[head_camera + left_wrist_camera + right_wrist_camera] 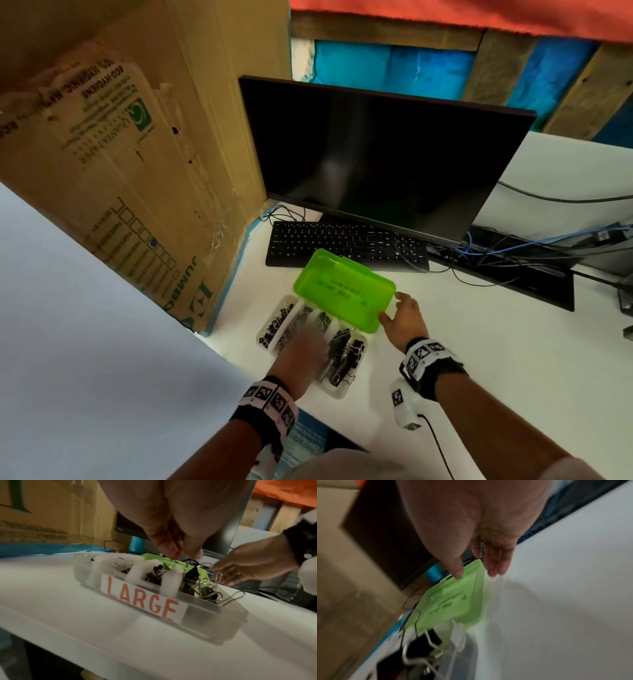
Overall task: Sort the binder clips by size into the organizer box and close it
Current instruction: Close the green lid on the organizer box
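binder clips (342, 353) are seen lying in the divided compartments of a clear organizer box (337, 392), which sits on the white counter (496, 359) in front of a black keyboard (346, 245) and a dark monitor (376, 154). smaller clips are held in the compartments at the left end, larger ones with long wire handles in the compartment at the near right end. a white label reading "large" (142, 597) is fixed to the box's near wall. the green lid (344, 291) is raised at a tilt over the far side of the box, partly covering it, and is not shut down. the right hand (404, 318) is placed at the lid's right corner, with the thumb on the lid's top face and the fingers straight along its edge; whether the lid is truly pinched cannot be told. the left hand (301, 346) is blurred and hovers low over the middle compartments, fingers extended and holding nothing that can be made out. a large cardboard carton (130, 164) stands to the left, and a tangle of cables (513, 253) lies at the right of the keyboard.
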The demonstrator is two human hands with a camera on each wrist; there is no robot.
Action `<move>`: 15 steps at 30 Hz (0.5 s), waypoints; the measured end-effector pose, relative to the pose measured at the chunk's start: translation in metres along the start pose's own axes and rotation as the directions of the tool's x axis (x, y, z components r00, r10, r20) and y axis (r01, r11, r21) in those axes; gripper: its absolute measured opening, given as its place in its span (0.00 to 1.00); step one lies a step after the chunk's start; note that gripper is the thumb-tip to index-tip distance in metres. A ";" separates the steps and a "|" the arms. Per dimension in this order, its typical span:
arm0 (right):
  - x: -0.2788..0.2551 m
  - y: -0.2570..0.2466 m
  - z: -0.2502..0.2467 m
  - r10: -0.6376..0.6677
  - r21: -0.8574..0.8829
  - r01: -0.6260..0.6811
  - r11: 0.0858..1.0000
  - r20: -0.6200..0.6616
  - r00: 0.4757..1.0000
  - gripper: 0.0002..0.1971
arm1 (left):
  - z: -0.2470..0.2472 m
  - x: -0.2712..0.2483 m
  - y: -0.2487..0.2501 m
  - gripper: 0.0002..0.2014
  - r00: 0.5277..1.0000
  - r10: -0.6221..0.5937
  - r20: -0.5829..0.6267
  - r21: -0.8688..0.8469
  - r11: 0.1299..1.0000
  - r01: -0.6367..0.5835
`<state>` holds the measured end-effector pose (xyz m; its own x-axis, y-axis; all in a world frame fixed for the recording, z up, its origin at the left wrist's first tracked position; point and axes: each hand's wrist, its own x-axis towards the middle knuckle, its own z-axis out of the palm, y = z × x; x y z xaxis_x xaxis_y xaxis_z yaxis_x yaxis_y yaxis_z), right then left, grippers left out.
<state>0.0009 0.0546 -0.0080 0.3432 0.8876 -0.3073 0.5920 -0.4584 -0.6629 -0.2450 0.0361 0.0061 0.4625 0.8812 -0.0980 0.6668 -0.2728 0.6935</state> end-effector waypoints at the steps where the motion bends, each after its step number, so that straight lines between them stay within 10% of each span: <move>1: 0.006 0.001 0.000 0.093 0.073 -0.098 0.993 0.063 0.994 0.33 | -0.002 -0.001 -0.004 0.07 0.998 0.001 -0.065 0.010 1.000 0.000; 6: 0.025 0.013 0.017 0.191 0.042 -0.201 0.979 0.181 0.965 0.36 | -0.019 -0.003 -0.041 0.16 0.890 -0.229 -0.395 0.085 0.955 0.284; 10: 0.036 0.018 0.026 0.177 0.094 -0.195 0.976 0.171 0.969 0.35 | -0.028 0.002 -0.048 0.20 0.751 -0.583 -0.308 -0.180 0.811 0.556; 15: 0.022 0.011 -0.004 -0.081 0.243 0.060 0.968 0.077 0.994 0.23 | -0.027 0.008 -0.046 0.17 0.780 -0.573 -0.251 -0.125 0.818 0.561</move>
<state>0.0179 0.0688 -0.0194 0.2370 0.9227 -0.3042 0.4165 -0.3794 -0.8262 -0.2879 0.0667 -0.0076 -0.1680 0.9407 -0.2947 0.7324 0.3192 0.6014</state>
